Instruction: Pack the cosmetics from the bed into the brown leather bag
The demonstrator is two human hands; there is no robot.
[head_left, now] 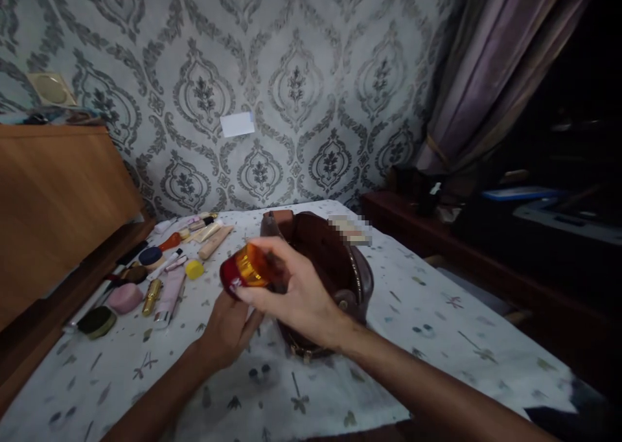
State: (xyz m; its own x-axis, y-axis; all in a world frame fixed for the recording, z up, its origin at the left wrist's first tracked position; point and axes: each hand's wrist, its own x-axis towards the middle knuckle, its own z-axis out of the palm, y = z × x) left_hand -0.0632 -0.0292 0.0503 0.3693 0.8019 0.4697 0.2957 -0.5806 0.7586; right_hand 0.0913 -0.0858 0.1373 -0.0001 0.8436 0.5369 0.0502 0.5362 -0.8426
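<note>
A small dark red cosmetic jar (pixel 243 270) with a shiny gold-orange band is tilted in my right hand (pixel 296 293), whose thumb and fingers are closed around it. My left hand (pixel 228 325) is just below and behind the jar. Its fingers are mostly hidden by the jar and my right hand, so I cannot tell whether they grip anything. Beneath and beyond my right hand stands a brown handbag (pixel 362 273) with its zipped top open. The dark inside shows no clear contents.
Left of my hands lie several cosmetics: a pink sponge (pixel 125 297), a gold tube (pixel 152 297), a pale pink tube (pixel 170 293), a yellow item (pixel 194 269) and brushes. A wooden cabinet (pixel 58 196) borders the patterned tablecloth (pixel 461 325). A pixelated item (pixel 350 229) lies behind the bag.
</note>
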